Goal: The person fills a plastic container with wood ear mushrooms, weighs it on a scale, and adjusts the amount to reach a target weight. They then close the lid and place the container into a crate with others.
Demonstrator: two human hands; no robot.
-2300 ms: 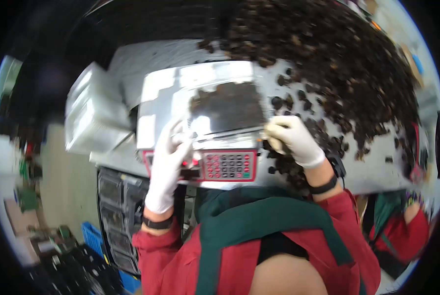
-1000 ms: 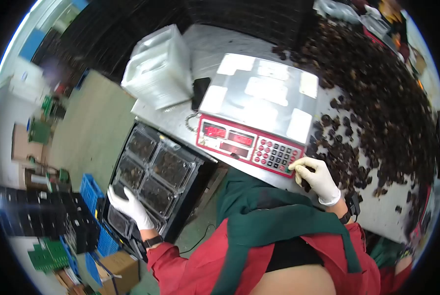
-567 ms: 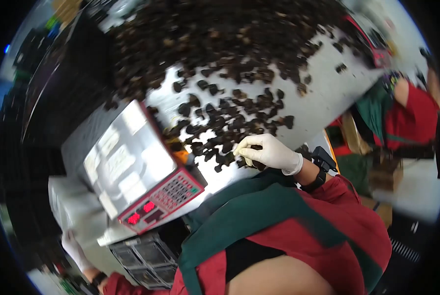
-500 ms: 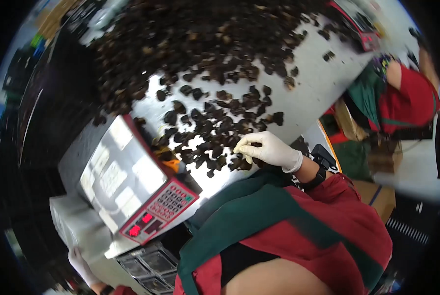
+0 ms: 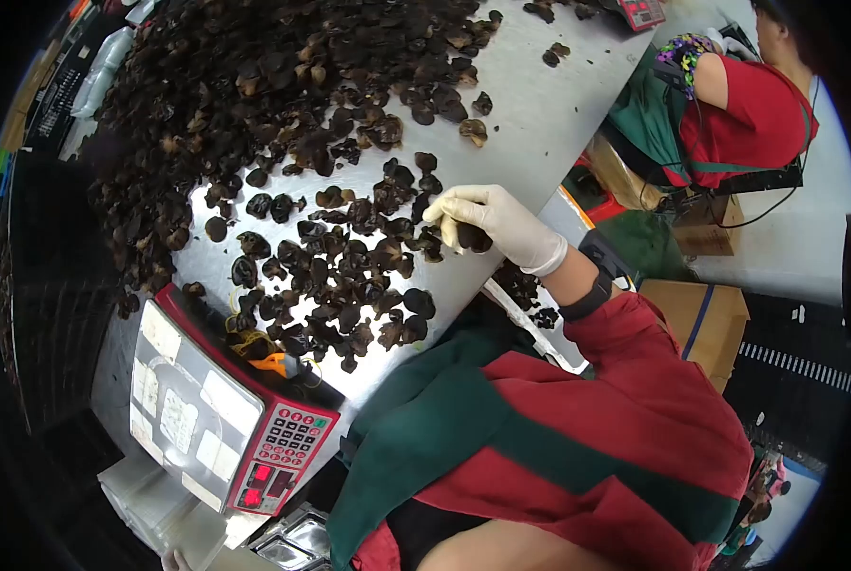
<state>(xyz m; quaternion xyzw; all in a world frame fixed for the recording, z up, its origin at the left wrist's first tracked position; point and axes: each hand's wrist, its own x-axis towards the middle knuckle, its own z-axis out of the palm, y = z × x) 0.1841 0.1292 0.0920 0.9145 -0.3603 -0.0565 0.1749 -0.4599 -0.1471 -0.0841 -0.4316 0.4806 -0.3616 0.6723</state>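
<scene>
My right hand (image 5: 497, 224), in a white glove, is over the steel table with its fingers curled round a dark piece of wood ear mushroom (image 5: 475, 238). Beside its fingertips lies a loose spread of wood ear mushrooms (image 5: 349, 257), dark brown and glossy. At the bottom left edge, my left hand (image 5: 174, 560) shows only in part, gloved, against clear plastic containers (image 5: 149, 500); its grip on them is hidden.
A red-framed digital scale (image 5: 197, 409) with a taped metal plate stands on the near left. An orange-handled tool (image 5: 275, 364) lies behind it. A large mushroom heap (image 5: 283, 86) covers the far table (image 5: 539, 86). A co-worker (image 5: 744, 114) sits at right, near a cardboard box (image 5: 696, 324).
The view has shifted, with the scale and mushrooms now lower and further left. My right hand has closed round a mushroom piece. Less of my left hand shows.
</scene>
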